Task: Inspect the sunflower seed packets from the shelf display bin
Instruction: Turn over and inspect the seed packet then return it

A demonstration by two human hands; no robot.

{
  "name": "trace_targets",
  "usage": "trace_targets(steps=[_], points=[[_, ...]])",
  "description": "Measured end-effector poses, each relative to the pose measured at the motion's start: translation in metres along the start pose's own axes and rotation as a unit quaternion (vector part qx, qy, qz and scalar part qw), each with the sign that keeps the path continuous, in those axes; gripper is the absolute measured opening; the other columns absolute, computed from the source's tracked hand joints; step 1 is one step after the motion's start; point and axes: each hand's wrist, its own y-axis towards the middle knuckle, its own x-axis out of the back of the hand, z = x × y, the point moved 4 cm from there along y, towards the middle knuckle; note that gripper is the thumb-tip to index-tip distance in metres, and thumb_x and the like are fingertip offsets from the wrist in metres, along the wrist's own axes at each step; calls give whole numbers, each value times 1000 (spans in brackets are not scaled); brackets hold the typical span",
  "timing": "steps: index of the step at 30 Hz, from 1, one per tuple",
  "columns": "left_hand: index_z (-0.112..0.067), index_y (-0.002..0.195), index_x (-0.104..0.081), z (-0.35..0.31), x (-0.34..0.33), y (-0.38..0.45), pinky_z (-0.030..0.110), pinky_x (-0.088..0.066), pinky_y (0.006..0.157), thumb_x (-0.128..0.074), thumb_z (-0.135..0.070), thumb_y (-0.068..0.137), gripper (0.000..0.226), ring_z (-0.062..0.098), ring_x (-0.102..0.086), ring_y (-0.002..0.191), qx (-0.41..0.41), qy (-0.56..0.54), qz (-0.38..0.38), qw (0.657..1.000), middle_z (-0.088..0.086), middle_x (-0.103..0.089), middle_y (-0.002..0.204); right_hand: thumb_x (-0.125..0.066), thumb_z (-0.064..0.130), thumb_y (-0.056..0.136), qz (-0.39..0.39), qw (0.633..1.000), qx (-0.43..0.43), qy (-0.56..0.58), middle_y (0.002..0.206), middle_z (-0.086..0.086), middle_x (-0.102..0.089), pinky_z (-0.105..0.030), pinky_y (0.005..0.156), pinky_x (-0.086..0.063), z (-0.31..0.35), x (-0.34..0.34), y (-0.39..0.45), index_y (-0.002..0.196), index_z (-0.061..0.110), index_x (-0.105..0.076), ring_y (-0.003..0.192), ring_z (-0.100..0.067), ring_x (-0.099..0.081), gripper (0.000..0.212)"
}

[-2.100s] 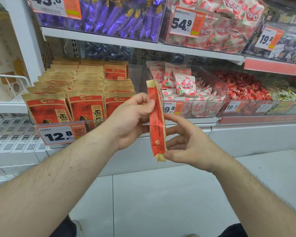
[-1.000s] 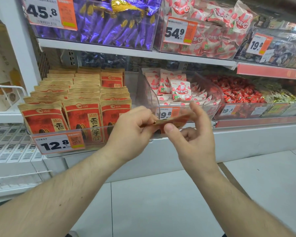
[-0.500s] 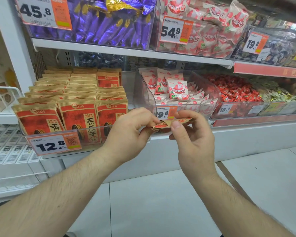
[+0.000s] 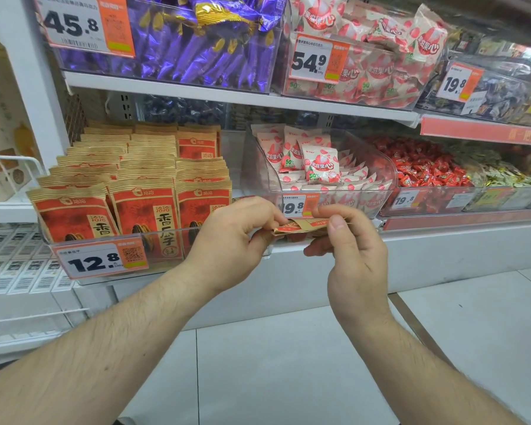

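One sunflower seed packet (image 4: 301, 230) out, lying flat, pinched between left hand (image 4: 230, 237) and right hand (image 4: 347, 246) just off the display bin (image 4: 163, 262). Probably mid-check, loads more packets sitting in there untouched.

Retail shop, snack aisle. White shelving (image 4: 178, 87) in tiers, fitted with clear plastic display bins (image 4: 380, 204). Stock: rows of red-and-kraft seed packets (image 4: 141, 210), purple-wrapped sweets (image 4: 203, 47), pink-and-white candy bags (image 4: 319, 164), red wrapped candies (image 4: 423, 170). Printed price tags on bin fronts: 12.8 (image 4: 95, 262), 45.8 (image 4: 74, 24), 54.9 (image 4: 310, 61), 19.8 (image 4: 455, 84). Barcode labels (image 4: 16, 265) at left. Pale tiled floor (image 4: 273, 363).
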Motion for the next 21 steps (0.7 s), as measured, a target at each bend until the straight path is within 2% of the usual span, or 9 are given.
trace_targets(steps=[3, 6, 9, 11, 13, 15, 18, 21], points=[[-8, 76, -66, 0, 1, 0, 32, -53, 77, -69, -1, 78, 8, 12, -64, 88, 6, 1, 3, 1000, -2, -71, 93, -52, 36, 87, 6, 1000, -3, 1, 83, 14, -69, -17, 61, -49, 1, 0, 0, 96, 24, -64, 65, -15, -63, 19], [-11, 76, -66, 0, 3, 1, 26, -51, 76, -69, -5, 81, 8, 13, -65, 85, 22, -11, -6, 1000, -4, -71, 91, -55, 45, 76, 33, 999, -15, 4, 84, 6, -68, -22, 61, -51, 0, 1, 1, 99, 24, -64, 65, -17, -62, 32], [-12, 79, -68, 0, 6, 2, 29, -51, 74, -69, -13, 80, 2, 10, -64, 82, 42, -14, -11, 999, -9, -69, 89, -71, 23, 75, 71, 996, -51, -36, 74, 6, -69, -35, 61, -54, -3, 2, 5, 106, 24, -62, 62, -17, -61, 32], [-13, 80, -68, 1, 6, 1, 29, -50, 76, -70, -18, 79, 5, 8, -63, 83, 47, -14, -8, 999, -11, -67, 89, -71, 1, 83, 74, 993, -70, -57, 71, 5, -71, -32, 56, -55, -5, 5, 10, 99, 21, -65, 54, -16, -62, 26], [-16, 85, -70, 1, 6, 1, 33, -51, 77, -67, -31, 81, 16, 8, -63, 85, 55, -9, 8, 998, -11, -69, 90, -64, -8, 88, 69, 992, -88, -53, 68, 6, -70, -25, 50, -52, -5, 7, 13, 87, 15, -66, 45, -15, -59, 23], [-18, 92, -72, 0, 11, 5, 35, -52, 76, -60, -39, 83, 26, 10, -64, 88, 53, 7, 21, 998, -9, -71, 93, -61, -6, 90, 51, 992, -104, -40, 65, 3, -69, -24, 49, -51, -4, 10, 15, 85, 13, -66, 43, -16, -59, 20], [-15, 92, -71, -3, 31, 19, 37, -55, 74, -57, -38, 86, 27, 13, -65, 87, 26, 46, -5, 999, -7, -70, 92, -57, 2, 96, -13, 990, -136, 22, 50, -4, -62, -28, 52, -50, -2, 15, 23, 90, 13, -65, 43, -16, -59, 15], [-18, 94, -69, 10, 57, 33, 40, -55, 78, -55, -43, 85, 30, 19, -65, 93, 57, 148, -23, 987, -7, -68, 96, -53, 10, 100, -76, 973, -177, 128, 54, 0, -62, -31, 60, -48, 3, 18, 35, 90, 17, -62, 43, -13, -58, 15]])
